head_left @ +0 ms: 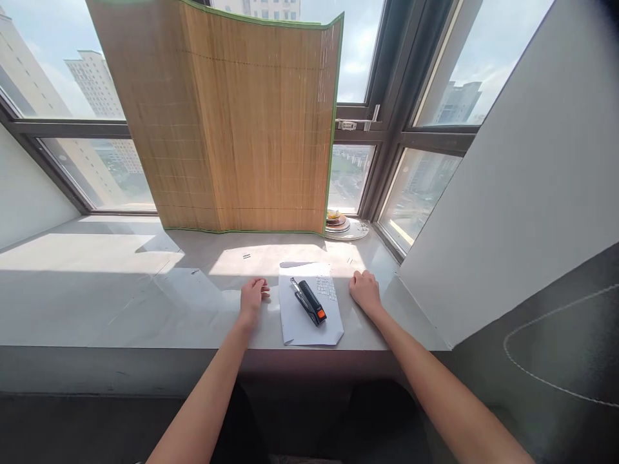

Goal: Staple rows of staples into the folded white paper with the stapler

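Observation:
A black stapler (313, 301) with an orange end lies slantwise on white paper sheets (296, 325), its metal strip showing at the upper left. A patch of small grid-like marks (325, 287) covers the paper's upper right. My left hand (254, 299) rests on the white sill just left of the paper, fingers loosely curled and a little apart, with nothing seen in them. To the right of the paper, my right hand (366, 292) lies on the sill with its fingers folded into a loose fist. Neither hand touches the stapler.
A bamboo mat (251, 142) with green edging stands against the window behind the paper. Stacked plates (338, 224) sit at its lower right. Small staple-like strips (247, 256) lie on the sill (120, 316). A slanting white wall (512, 180) bounds the right side.

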A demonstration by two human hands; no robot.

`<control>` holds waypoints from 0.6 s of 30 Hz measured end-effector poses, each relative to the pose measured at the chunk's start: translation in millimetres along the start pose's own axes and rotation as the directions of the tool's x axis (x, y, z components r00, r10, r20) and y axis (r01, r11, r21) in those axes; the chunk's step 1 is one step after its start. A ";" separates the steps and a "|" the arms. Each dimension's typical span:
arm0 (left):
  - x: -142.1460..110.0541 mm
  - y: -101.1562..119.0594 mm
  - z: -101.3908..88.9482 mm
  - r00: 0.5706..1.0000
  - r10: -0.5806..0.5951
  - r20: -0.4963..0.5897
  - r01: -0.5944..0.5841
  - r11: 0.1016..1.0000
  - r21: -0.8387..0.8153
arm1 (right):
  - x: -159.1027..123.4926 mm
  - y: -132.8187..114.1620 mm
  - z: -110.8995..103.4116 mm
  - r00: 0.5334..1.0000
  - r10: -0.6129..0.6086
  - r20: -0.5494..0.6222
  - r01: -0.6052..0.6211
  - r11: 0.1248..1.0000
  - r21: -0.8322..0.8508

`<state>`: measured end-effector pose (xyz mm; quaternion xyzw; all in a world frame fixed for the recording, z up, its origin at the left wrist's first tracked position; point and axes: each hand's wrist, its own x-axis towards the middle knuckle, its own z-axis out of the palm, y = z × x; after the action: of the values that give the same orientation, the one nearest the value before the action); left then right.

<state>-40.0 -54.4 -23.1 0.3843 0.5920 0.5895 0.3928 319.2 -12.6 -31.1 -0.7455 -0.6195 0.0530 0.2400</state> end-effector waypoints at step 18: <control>67.0 17.7 -22.2 0.942 0.275 0.193 -0.258 0.226 0.939 | -6.6 -8.9 -1.1 0.993 -0.113 0.034 0.117 0.967 -0.225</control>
<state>-87.0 -1.5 -6.3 0.6325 0.7536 0.1769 -0.0272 310.1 -18.1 -27.8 -0.7303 -0.6661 -0.0245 0.1496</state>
